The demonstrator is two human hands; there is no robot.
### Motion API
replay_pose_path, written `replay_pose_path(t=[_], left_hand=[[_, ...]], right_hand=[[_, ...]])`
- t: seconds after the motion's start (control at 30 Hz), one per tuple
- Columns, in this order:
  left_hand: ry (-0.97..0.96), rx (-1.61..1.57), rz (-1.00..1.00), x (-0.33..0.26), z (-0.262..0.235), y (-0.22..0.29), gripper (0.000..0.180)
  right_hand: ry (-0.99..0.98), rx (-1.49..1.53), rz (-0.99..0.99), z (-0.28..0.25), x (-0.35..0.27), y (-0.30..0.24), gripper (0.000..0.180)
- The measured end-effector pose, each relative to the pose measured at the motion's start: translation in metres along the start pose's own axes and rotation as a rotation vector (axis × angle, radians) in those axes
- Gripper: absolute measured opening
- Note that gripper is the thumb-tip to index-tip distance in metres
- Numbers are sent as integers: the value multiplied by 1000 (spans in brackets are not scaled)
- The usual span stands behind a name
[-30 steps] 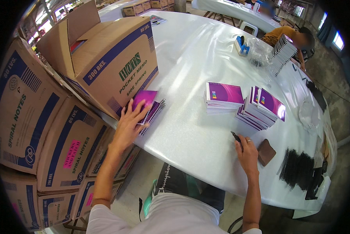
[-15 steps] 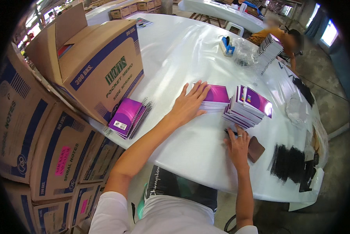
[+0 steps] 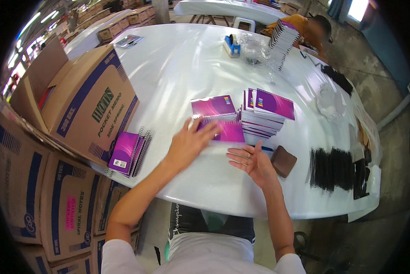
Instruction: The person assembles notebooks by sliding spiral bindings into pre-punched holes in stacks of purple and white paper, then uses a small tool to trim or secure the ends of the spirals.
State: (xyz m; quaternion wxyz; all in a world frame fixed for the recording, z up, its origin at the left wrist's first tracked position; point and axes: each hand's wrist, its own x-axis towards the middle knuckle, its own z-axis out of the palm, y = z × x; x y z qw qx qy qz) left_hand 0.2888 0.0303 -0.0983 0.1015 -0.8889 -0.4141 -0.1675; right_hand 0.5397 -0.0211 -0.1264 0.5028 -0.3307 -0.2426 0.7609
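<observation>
My left hand (image 3: 190,142) lies flat on a purple spiral notebook (image 3: 228,130) on the white table (image 3: 177,68), with its fingers across the cover. My right hand (image 3: 250,160) hovers palm-up just below that notebook, fingers apart and holding nothing. Behind the notebook lies a low stack of purple notebooks (image 3: 213,107), and to its right a taller stack (image 3: 266,112). A blue pen (image 3: 265,148) peeks out beside my right hand.
A small pile of purple notebooks (image 3: 128,153) sits at the table's left edge beside an open cardboard box (image 3: 88,102). More boxes (image 3: 31,192) are stacked at left. A brown wallet (image 3: 283,160), black spiral bindings (image 3: 330,168), a tape dispenser (image 3: 231,45) and a seated person (image 3: 312,29) are nearby.
My left hand swung from the left-edge pile to the middle stack and pulled one notebook toward me. My right hand lifted off the table and turned palm-up.
</observation>
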Motion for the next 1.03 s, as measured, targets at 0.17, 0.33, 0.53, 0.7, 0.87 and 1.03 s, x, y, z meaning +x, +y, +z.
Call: replay_pose_path(t=[0.17, 0.33, 0.53, 0.7, 0.87, 1.03], left_hand=[[-36, -357, -10, -58, -18, 41, 91], [217, -1471, -529, -84, 18, 71, 117], [250, -1372, -527, -86, 23, 93, 108], [15, -335, -105, -47, -9, 101, 85], [-140, -217, -9, -39, 1, 101, 63], [-191, -253, -21, -36, 0, 104, 62]], right_hand=[[59, -321, -143, -3, -12, 17, 22], [-34, -610, -402, 4, -48, 55, 25], [-13, -679, -357, -4, -49, 81, 34], [67, -743, -322, -15, -45, 92, 34], [126, -1248, -756, -70, -48, -9, 30], [1203, -1933, -568, -161, -53, -104, 13]])
